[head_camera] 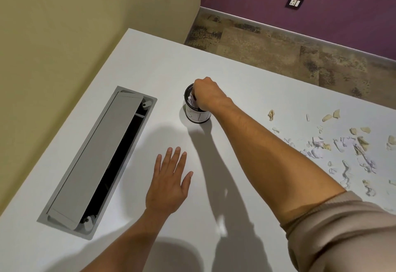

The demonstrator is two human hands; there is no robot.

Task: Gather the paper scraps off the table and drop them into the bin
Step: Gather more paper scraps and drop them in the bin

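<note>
A small round bin (196, 116), black-rimmed with a white patterned wall, stands on the white table (246, 83). My right hand (206, 96) sits over its mouth with the fingers curled down inside, pressed against white crumpled paper (190, 100) in the bin. Whether the fingers still grip that paper is hidden. My left hand (169, 183) lies flat on the table nearer to me, fingers spread, holding nothing. Several torn paper scraps (351, 149), white and tan, are scattered over the table at the right.
A grey cable hatch (94, 164) with its flap half open is set into the table at the left. The table's far edge runs diagonally, with floor (289, 44) beyond. A yellow wall is at the left and a purple wall with a socket (294, 3) behind.
</note>
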